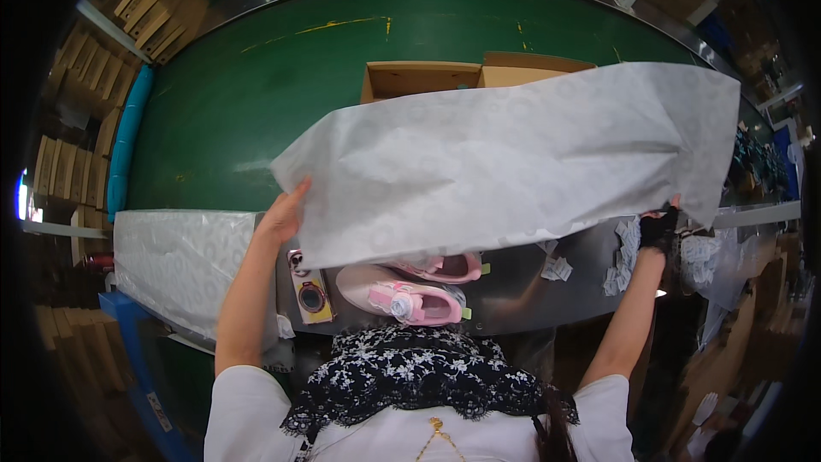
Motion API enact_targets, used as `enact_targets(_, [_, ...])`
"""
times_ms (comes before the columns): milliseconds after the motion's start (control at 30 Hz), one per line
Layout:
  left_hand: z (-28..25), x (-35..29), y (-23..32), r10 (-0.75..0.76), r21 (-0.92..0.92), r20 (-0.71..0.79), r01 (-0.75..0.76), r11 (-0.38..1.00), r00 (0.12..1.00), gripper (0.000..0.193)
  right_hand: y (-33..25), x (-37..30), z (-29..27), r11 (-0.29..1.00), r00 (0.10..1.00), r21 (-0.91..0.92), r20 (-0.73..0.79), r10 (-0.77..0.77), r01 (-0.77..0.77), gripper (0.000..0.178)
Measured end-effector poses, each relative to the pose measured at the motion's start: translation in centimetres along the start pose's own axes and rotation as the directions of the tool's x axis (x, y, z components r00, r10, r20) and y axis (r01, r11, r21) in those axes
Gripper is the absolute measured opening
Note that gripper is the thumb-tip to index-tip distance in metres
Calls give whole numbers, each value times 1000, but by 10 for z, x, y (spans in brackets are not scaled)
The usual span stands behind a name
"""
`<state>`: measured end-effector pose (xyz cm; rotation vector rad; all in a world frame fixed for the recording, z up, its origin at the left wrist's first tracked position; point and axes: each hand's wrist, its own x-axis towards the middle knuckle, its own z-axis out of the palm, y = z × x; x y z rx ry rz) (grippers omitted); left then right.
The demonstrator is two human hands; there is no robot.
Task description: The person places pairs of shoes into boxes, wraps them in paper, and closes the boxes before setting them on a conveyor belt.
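Observation:
A large sheet of white tissue paper (513,154) is stretched out in front of me, held between both hands. My left hand (284,216) pinches its lower left corner. My right hand (660,228), in a dark fingerless glove, grips its lower right edge. Under the sheet, a pair of pink and white child's shoes (410,299) lies on the grey metal worktop (513,291) close to my chest. An open cardboard box (419,79) stands behind the sheet on the green conveyor belt (256,94), partly hidden by the paper.
A stack of white tissue sheets (175,261) lies at the left of the worktop. A small yellow card with a round part (310,298) sits by the shoes. Small paper packets (624,257) lie at the right. Flat cardboard stacks (158,4) fill the far left.

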<state>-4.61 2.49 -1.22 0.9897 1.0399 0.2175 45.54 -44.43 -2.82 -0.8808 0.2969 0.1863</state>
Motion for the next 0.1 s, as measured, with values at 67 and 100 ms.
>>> enact_targets(67, [-3,22,-10,33,78,-30,-31,996,999,67,28,-47,18,969,964,66,-108,243,-237,55])
enact_targets(100, [-3,34,-14,-13,86,62,8,996,998,68,29,-47,20,969,964,65,-106,244,-238,55])
